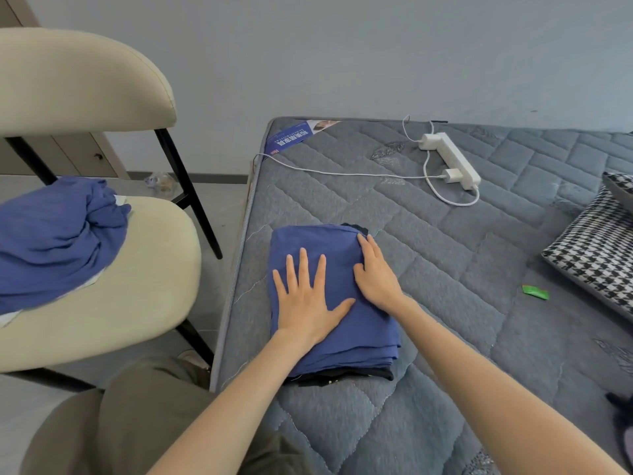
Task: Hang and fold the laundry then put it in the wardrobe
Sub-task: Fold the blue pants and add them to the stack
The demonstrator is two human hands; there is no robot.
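Note:
A folded blue garment (356, 334) lies on the grey quilted mattress (445, 303) near its left edge, on top of a folded black garment (346, 376) that shows below and behind it. My left hand (306, 299) lies flat on the blue fold with fingers spread. My right hand (376, 274) presses flat on its right edge, fingers straight. A second blue garment (58, 241) lies crumpled on the cream chair (137, 296) at the left.
A white power strip (452, 159) with plugged chargers and cables lies at the mattress's far side. A houndstooth pillow (596, 255) sits at the right and a small green wrapper (535, 291) in front of it. My knee (137, 423) is between chair and mattress.

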